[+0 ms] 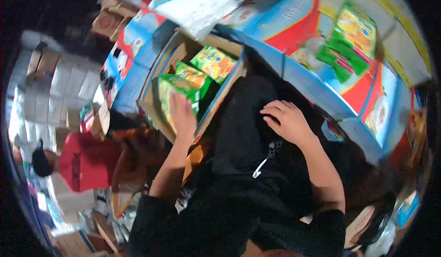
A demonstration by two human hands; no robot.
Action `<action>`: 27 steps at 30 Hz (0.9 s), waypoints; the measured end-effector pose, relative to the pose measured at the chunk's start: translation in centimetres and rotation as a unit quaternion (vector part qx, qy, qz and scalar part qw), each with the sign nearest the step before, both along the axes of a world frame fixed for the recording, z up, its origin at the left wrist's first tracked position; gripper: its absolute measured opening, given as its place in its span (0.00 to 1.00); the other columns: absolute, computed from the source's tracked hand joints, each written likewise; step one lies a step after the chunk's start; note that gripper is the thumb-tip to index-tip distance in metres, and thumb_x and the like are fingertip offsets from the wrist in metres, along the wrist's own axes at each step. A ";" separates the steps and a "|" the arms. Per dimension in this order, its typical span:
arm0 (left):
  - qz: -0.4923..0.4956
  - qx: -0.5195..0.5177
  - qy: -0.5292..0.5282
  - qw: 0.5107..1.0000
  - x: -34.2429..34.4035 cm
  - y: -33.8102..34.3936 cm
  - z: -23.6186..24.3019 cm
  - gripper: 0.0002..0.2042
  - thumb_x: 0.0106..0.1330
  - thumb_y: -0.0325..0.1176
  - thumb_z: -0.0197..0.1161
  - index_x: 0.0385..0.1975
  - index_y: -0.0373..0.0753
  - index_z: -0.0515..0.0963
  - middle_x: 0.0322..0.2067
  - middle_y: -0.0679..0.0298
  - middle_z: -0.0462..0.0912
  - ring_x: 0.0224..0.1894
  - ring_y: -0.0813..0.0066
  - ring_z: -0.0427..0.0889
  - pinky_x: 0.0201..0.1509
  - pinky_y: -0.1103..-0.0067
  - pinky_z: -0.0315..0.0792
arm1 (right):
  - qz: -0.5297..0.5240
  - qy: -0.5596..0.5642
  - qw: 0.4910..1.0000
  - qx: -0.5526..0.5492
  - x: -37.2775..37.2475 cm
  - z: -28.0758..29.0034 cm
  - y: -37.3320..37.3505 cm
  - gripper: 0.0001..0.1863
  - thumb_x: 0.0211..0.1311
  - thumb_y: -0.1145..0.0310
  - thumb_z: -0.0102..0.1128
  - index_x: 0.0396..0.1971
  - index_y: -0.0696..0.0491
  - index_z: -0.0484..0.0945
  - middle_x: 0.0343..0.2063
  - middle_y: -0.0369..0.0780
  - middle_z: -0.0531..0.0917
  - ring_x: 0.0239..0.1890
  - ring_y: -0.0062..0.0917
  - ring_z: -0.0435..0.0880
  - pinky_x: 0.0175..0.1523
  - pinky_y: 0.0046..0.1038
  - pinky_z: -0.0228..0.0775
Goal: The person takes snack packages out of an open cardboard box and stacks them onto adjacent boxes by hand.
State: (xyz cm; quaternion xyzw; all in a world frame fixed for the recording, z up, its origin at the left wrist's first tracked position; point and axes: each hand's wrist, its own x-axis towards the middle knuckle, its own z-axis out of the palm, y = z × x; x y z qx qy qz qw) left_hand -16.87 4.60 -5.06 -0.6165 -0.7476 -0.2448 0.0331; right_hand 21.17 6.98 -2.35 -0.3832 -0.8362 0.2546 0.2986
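Reads as arranging green packets inside an open carton [223,98]; cannot tell from one blurred view whether placing, straightening or taking out. Has left hand [183,117] inside the near end, against the nearest green packet [169,86], with fingers stretched out and blurred; cannot tell whether pinching it or just pressing. Has right hand [288,121] well apart from the left, over the black-clothed lap [239,119], with fingers loosely bent, gripping nothing; cannot tell if touching the cloth.

Find packets in two spots. In carton: nearest one at the left hand, middle packet [192,76] just beyond, far packet [214,64] toward the far end. Outside: what look like two loose green packets [354,31], overlapping, on blue-and-red boxes [281,20] to the right.

Probably calls next for seating the nearest packet flat and lifting the left hand clear without dragging neighbours along. Note dark gap beside that packet, along the right wall; may allow shifting it over. Could use the unoccupied right hand to steady the carton rim, or to reach across for the loose ones
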 end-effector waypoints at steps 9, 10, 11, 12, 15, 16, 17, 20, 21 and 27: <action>0.040 0.054 -0.291 0.954 1.1 -4.5 3.0 0.24 0.84 0.41 0.44 0.70 0.29 0.62 0.63 0.50 0.73 0.62 0.61 0.73 0.69 0.69 0.62 | 0.006 0.095 0.993 0.066 -0.4 0.8 0.4 0.13 0.66 0.60 0.64 0.48 0.46 0.81 0.42 0.37 0.81 0.46 0.35 0.83 0.53 0.38 0.76; 0.066 0.082 -0.314 0.944 1.6 -5.4 3.1 0.25 0.84 0.43 0.44 0.70 0.30 0.61 0.63 0.50 0.72 0.59 0.63 0.74 0.65 0.70 0.66 | 0.010 0.122 0.990 0.073 -0.7 1.4 0.2 0.14 0.67 0.59 0.64 0.49 0.46 0.80 0.43 0.38 0.81 0.45 0.36 0.84 0.52 0.38 0.76; 0.093 0.109 -0.337 0.931 2.2 -5.8 3.0 0.26 0.84 0.45 0.45 0.70 0.31 0.60 0.64 0.51 0.71 0.57 0.64 0.75 0.60 0.71 0.70 | 0.024 0.152 0.988 0.033 -0.8 2.0 -0.2 0.16 0.68 0.57 0.64 0.52 0.47 0.80 0.45 0.39 0.81 0.47 0.38 0.83 0.54 0.39 0.76; 0.083 0.105 -0.339 0.931 5.0 -5.9 4.1 0.26 0.84 0.45 0.45 0.70 0.31 0.60 0.64 0.51 0.71 0.57 0.64 0.75 0.60 0.71 0.70 | 0.035 0.180 0.983 -0.008 -0.6 2.6 -0.5 0.19 0.69 0.56 0.63 0.54 0.48 0.79 0.46 0.40 0.81 0.48 0.39 0.83 0.55 0.40 0.76; 0.006 0.135 -0.432 0.892 10.7 -6.6 7.1 0.28 0.82 0.47 0.47 0.71 0.31 0.59 0.65 0.51 0.69 0.61 0.63 0.74 0.65 0.69 0.69 | 0.062 0.282 0.956 -0.056 0.0 5.2 -2.0 0.31 0.68 0.53 0.65 0.65 0.55 0.71 0.61 0.50 0.75 0.64 0.46 0.75 0.68 0.41 0.68; -0.010 0.139 -0.451 0.881 11.6 -6.7 7.5 0.29 0.82 0.47 0.48 0.72 0.31 0.58 0.66 0.51 0.69 0.62 0.63 0.74 0.67 0.69 0.68 | 0.060 0.314 0.947 -0.041 0.1 5.9 -2.7 0.35 0.67 0.54 0.67 0.68 0.56 0.68 0.65 0.52 0.71 0.68 0.48 0.71 0.70 0.41 0.65; -0.053 0.135 -0.457 0.877 12.8 -6.2 8.0 0.28 0.80 0.46 0.50 0.70 0.33 0.61 0.65 0.52 0.70 0.62 0.61 0.74 0.66 0.68 0.69 | 0.071 0.340 0.937 -0.032 0.2 6.2 -3.4 0.42 0.65 0.50 0.69 0.72 0.57 0.63 0.71 0.56 0.63 0.73 0.50 0.64 0.73 0.44 0.59; -0.304 0.135 -0.327 0.884 17.0 -4.0 10.8 0.24 0.73 0.42 0.57 0.64 0.37 0.67 0.63 0.54 0.73 0.63 0.57 0.75 0.66 0.65 0.71 | 0.065 0.470 0.879 0.054 -0.2 7.6 -6.0 0.45 0.63 0.42 0.68 0.72 0.53 0.63 0.71 0.59 0.60 0.72 0.56 0.62 0.74 0.51 0.56; -0.418 0.151 -0.253 0.860 18.7 -3.2 12.1 0.23 0.71 0.40 0.59 0.62 0.39 0.69 0.63 0.55 0.75 0.63 0.55 0.76 0.66 0.64 0.72 | 0.030 0.451 0.878 0.157 0.0 7.5 -6.5 0.46 0.61 0.40 0.68 0.72 0.51 0.64 0.72 0.60 0.58 0.73 0.59 0.60 0.73 0.54 0.55; -0.705 0.181 -0.076 0.682 27.6 -0.4 20.5 0.20 0.57 0.31 0.72 0.51 0.48 0.81 0.59 0.60 0.82 0.64 0.47 0.77 0.65 0.58 0.76 | -0.257 0.391 0.769 0.435 4.8 7.0 -6.8 0.44 0.63 0.44 0.68 0.71 0.51 0.59 0.69 0.55 0.60 0.70 0.50 0.62 0.72 0.50 0.56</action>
